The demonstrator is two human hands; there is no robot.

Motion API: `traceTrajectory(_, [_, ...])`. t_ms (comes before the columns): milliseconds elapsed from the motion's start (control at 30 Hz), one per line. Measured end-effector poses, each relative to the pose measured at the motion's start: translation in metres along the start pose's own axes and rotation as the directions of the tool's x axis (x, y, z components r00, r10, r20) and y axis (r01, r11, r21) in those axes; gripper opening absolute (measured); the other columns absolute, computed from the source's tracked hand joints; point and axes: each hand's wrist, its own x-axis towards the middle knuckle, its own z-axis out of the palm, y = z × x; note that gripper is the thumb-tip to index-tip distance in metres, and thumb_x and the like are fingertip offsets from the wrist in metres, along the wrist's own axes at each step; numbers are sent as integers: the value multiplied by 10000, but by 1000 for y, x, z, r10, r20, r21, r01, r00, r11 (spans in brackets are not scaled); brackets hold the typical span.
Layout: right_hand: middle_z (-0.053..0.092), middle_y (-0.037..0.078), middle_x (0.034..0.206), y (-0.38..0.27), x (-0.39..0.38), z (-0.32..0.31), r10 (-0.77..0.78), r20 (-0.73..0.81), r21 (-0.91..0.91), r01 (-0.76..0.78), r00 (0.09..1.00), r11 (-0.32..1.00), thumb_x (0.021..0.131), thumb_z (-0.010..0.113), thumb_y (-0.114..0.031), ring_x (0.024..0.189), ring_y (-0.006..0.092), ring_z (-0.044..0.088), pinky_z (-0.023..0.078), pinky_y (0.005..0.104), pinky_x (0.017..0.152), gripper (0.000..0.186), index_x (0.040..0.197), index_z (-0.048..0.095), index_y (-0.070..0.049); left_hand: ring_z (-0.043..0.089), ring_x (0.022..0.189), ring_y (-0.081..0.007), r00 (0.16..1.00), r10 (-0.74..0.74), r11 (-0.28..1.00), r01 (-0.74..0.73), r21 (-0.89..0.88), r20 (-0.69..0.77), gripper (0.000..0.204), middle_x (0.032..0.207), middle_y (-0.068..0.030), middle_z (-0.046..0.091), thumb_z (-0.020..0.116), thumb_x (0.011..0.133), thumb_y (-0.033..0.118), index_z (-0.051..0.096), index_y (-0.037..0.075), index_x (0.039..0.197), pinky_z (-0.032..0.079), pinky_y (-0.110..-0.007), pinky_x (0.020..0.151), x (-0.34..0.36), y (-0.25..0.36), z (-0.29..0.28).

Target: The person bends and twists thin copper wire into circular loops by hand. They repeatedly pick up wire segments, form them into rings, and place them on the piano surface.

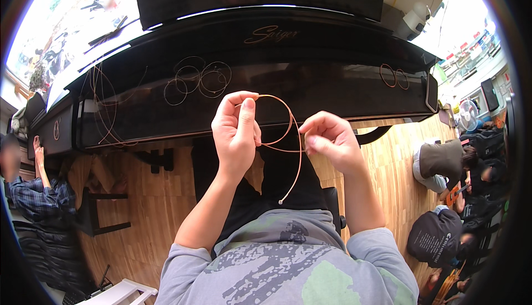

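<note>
We pinch a copper-coloured string (292, 133) in both hands: our left hand (235, 133) closes on the top of its loop, our right hand (331, 139) nips the crossing. Its loose end hangs between our forearms, over the lap. More coiled strings (197, 79) lie on the black piano (332, 55) beyond.

gold script logo (270, 34) on black piano lid (332, 50)

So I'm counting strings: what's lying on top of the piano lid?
On the piano lid lie a cluster of coiled strings, two coils at right, loose strings at left. Hands hide some lid.
</note>
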Motion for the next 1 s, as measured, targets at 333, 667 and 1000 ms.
traceTrajectory(333, [479, -32, 785, -6, -5, 24, -638, 339, -872, 485, 691, 61, 603, 780, -130, 754, 173, 486, 391, 328, 733, 324, 907, 710, -219, 397, 392, -2, 999, 34, 994, -33, 101, -10, 144, 596, 26, 504, 521, 970, 143, 580, 13, 989, 287, -161, 353, -3, 0, 2])
traceTrajectory(667, [659, 33, 765, -27, -22, 31, -742, 200, -771, 570, 640, 284, 694, 707, -21, 675, 179, 624, 429, 311, 695, 176, 863, 679, -64, 391, 395, 2, 992, 127, 966, -118, 231, -21, 136, 585, 31, 499, 523, 968, 132, 586, 13, 986, 285, -157, 358, -4, -1, -3])
traceTrajectory(1000, [694, 65, 812, -14, -15, 26, -393, -10, -650, 293, 919, 701, 748, 678, 21, 736, 171, 633, 476, 301, 717, 189, 919, 711, -53, 392, 398, 4, 992, 76, 992, -85, 93, 97, 160, 602, 22, 510, 496, 982, 134, 578, -2, 1004, 278, -159, 357, -14, 3, 7])
